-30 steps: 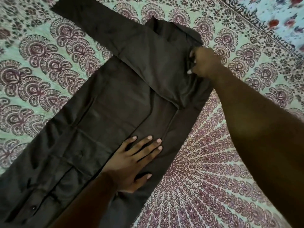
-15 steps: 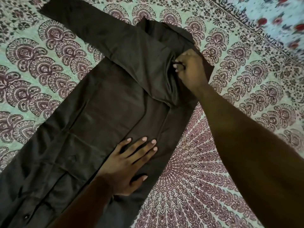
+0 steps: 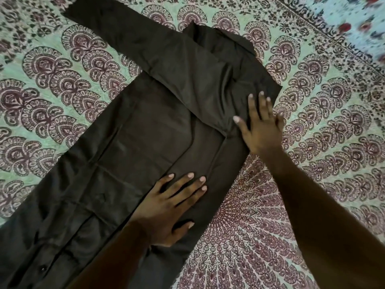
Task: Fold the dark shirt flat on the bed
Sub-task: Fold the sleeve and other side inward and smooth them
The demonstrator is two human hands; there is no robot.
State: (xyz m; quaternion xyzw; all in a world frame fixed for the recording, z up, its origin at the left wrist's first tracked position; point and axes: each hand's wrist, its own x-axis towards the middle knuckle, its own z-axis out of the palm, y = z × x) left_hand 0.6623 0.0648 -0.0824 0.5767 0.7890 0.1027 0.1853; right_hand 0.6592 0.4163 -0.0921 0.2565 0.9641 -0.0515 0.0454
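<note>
Palm-down on shirt (image 3: 145, 132): left hand (image 3: 168, 207), right hand (image 3: 260, 128)

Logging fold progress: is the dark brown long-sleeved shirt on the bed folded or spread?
Partly folded: the dark brown shirt lies full length on the patterned bedspread, one side turned inward, its sleeve stretched across it.

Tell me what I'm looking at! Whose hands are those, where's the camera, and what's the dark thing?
No machine here, just a person's two bare hands. The camera sits on that person's head and looks down, so you see what they see. A dark shirt lies on a bed with a patterned bedspread. Its sleeve stretches out toward the top left. The left hand presses flat on the shirt's middle, and the right hand lies flat near its shoulder. Neither hand grips anything.
</note>
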